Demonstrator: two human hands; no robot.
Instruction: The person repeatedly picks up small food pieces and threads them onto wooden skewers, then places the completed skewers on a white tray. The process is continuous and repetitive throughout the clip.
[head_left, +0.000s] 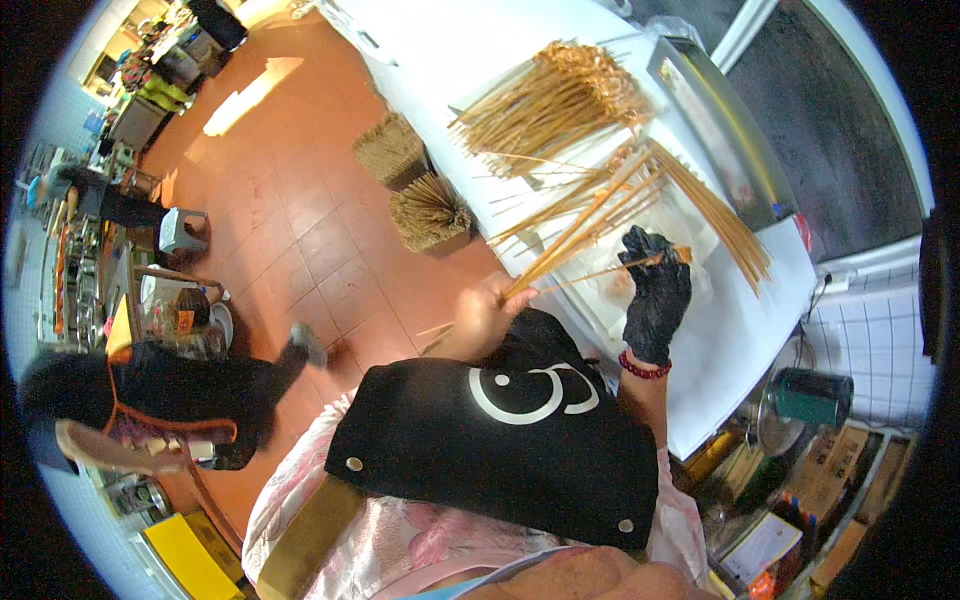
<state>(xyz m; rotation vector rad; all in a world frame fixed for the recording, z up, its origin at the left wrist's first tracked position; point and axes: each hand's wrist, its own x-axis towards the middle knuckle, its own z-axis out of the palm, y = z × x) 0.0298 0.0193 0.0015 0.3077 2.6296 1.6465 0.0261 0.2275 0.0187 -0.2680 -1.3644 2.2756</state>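
My left hand (487, 311), bare and slightly blurred, is closed around a small bundle of bamboo skewers (559, 259) that fans out over the table. One single skewer (585, 280) runs from it across to my right hand (651, 292). That hand wears a black glove and a red bead bracelet (643, 367); its fingers grip the skewer near a small brownish piece of food (681, 255) at the end. Beneath the gloved hand lies a shallow white tray (581, 319) with clear plastic and pale food bits, partly hidden.
A thick pile of loaded skewers (551, 105) lies on the white table (742, 352). Bare skewers (716, 217) rest at its right, by a metal-sided case (720, 127). Skewer bundles (427, 214) stand beside the table. A co-worker (180, 397) is at left; boxes (829, 465) sit lower right.
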